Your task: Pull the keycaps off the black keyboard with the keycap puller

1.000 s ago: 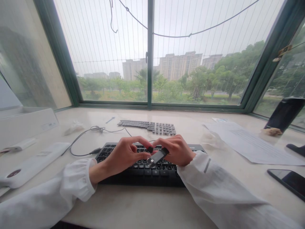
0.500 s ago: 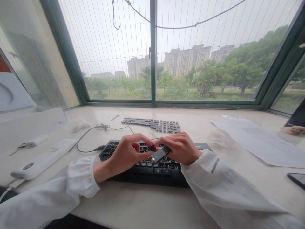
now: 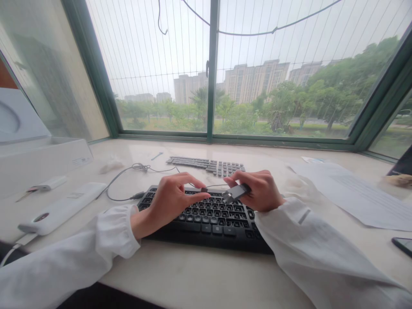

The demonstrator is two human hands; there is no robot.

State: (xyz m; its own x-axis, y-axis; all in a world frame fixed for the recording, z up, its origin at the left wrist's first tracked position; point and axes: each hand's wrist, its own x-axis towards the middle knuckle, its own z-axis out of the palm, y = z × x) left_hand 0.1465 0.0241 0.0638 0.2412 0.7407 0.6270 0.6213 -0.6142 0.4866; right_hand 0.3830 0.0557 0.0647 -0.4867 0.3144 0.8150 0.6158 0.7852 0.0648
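A black keyboard [image 3: 209, 211] lay flat across the centre of the frame, its long front edge toward the bottom. Dark open sockets filled much of its upper rows, while several keys remained fitted along its lower rows. Just above its upper edge, a small dark keycap [image 3: 204, 190] was pinched between the left hand's [image 3: 172, 197] thumb and forefinger. Right of centre, the right hand [image 3: 262, 191] held a flat grey tool [image 3: 237, 193], its shiny end tilted toward the lower left. Loose grey keycaps [image 3: 206, 164] lay in rows in the upper middle, well apart from the tool.
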